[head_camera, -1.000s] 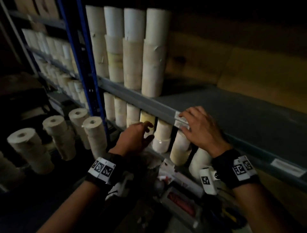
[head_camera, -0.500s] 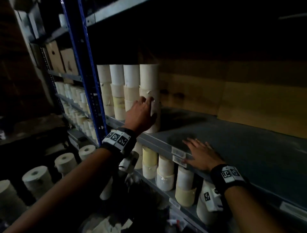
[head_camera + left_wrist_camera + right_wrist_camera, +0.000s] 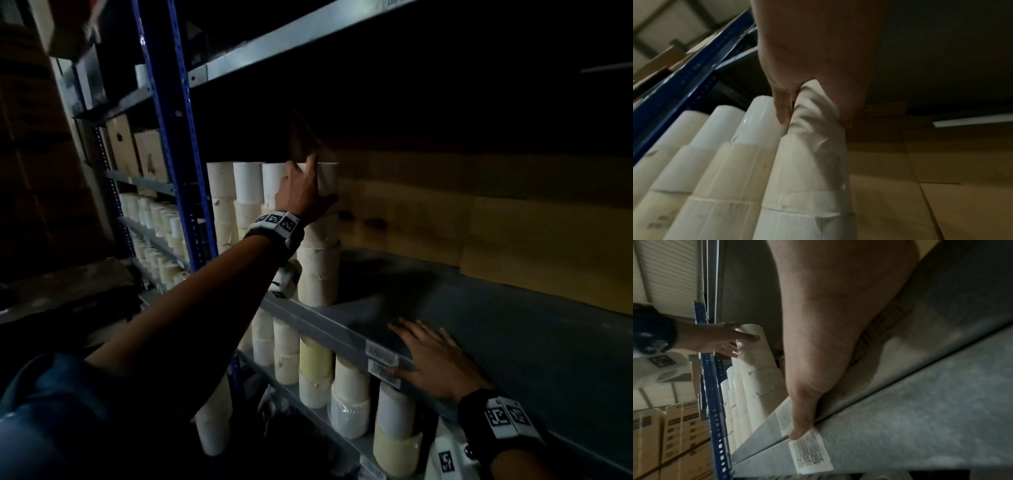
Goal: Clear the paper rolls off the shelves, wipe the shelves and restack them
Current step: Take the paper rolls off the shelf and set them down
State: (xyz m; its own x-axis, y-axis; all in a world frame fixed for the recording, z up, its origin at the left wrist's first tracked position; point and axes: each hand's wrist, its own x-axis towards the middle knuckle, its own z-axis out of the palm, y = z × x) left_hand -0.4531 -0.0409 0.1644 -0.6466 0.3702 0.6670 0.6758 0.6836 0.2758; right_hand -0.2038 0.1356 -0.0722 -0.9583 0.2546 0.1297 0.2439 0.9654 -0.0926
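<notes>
Stacks of white and cream paper rolls stand at the left end of the grey middle shelf. My left hand grips the top roll of the rightmost stack, thumb on one side and fingers on the other; the left wrist view shows the same top roll between the left hand's fingers. My right hand lies flat and open on the shelf's front edge, its thumb over the barcode labels.
More rolls fill the shelf below. A blue upright post stands left of the stacks, with further rolls and cardboard boxes beyond it. Brown cardboard lines the back of the middle shelf. An upper shelf edge runs overhead.
My left hand rose from the lower shelf to the top roll of the rightmost stack and closed round it. My right hand slid from the label strip onto the shelf edge and flattened.
</notes>
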